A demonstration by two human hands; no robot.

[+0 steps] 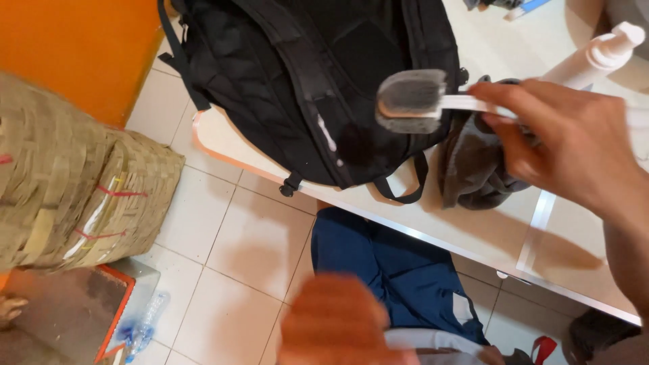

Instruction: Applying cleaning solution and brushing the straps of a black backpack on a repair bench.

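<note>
Overhead, right hand (561,145) gripping brush (410,101) above backpack (304,81)

Black backpack (304,81), grey-bristled white brush (416,101), dark grey cloth (473,165)

No sleeves are seen on the arms; both are bare down to the hands. The right hand (554,145) is seen sharp, with a bare wrist and no ring, watch or band. The left hand (334,321) is blurred, so little can be told of it. Dark blue trousers (392,263) are worn on the legs. A white patch is seen low on the trousers.
</note>
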